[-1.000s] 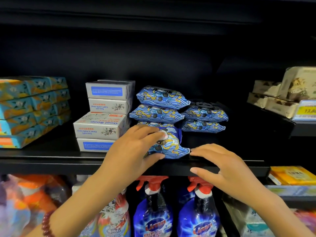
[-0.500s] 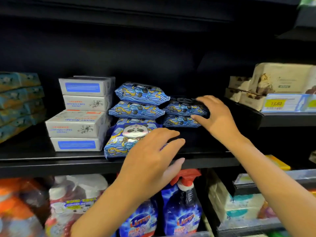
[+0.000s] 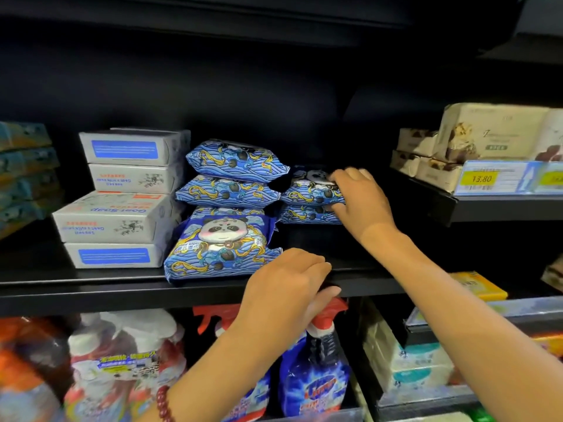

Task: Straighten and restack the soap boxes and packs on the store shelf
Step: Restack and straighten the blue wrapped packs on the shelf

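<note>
On the black shelf [image 3: 91, 284] stand several blue patterned packs. One panda-faced pack [image 3: 221, 246] leans upright at the front against a stack of flat packs [image 3: 231, 178]. Deeper in, a short stack of two packs [image 3: 307, 193] lies to the right. My right hand [image 3: 362, 202] grips the right end of this short stack, fingers over the top pack and thumb below. My left hand [image 3: 286, 287] rests on the shelf's front edge, just right of the panda pack, holding nothing. White soap boxes [image 3: 122, 202] are piled unevenly at the left.
Teal boxes [image 3: 24, 175] stack at the far left. A higher shelf at the right carries beige boxes [image 3: 475, 141] and a yellow price tag [image 3: 481, 178]. Below hang spray bottles [image 3: 316, 367], refill bags [image 3: 115, 360] and tissue packs [image 3: 408, 360].
My left hand let go of the panda pack, which now leans upright, and settled on the shelf edge. My right hand rose from the edge and gripped the rear right stack.
</note>
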{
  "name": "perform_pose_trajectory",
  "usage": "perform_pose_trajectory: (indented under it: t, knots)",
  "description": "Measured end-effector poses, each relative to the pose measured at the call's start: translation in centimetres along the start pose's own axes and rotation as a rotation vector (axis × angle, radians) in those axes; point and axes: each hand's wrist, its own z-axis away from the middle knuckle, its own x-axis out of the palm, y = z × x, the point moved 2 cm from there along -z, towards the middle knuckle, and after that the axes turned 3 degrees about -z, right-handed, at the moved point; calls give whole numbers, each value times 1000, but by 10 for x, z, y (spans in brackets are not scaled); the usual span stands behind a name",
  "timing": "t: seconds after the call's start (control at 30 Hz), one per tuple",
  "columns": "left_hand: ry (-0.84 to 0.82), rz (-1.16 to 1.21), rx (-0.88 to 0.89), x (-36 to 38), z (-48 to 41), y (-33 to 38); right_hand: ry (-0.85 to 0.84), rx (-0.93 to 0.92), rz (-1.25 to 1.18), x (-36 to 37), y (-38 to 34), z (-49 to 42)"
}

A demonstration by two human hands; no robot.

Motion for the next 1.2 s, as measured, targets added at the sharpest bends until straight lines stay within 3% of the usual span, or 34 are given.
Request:
perform_pose_trajectory:
  t: [0.23,0.3,0.4,0.47,0.53,0.63,0.73,0.83,0.9,1.03,1.13,1.2]
  knots:
    - [-9,43,30,-2,-1,0,320,-20,-200,-26,-2,43]
    - [11,279,-112,-12,0,3,436,-26,-231,-38,-6,54]
    - [98,898,-498,-38,-2,5,595,-100,-253,-56,-17,70]
    - [137,1123,-624,-54,-10,-2,676,-163,-260,-66,-27,77]
    - [122,1252,-668,-71,-21,-10,721,-245,-247,-73,-36,81]
    - [56,1201,-612,-85,-29,-20,729,-377,-218,-77,-54,87]
    - [50,1108,-666,-87,-28,-35,650,-429,-225,-77,-67,89]
    - [116,1091,-682,-90,-25,-53,441,-462,-335,-78,-70,88]
    - [173,1044,-633,-93,-20,-64,331,-353,-536,-82,-69,87]
    - [211,993,-525,-95,-12,-68,149,48,-975,-77,-68,72]
    - [196,965,-473,-96,-8,-70,-80,52,-1223,-68,-69,60]
    - [190,942,-451,-97,-6,-74,-110,35,-1299,-65,-71,57]
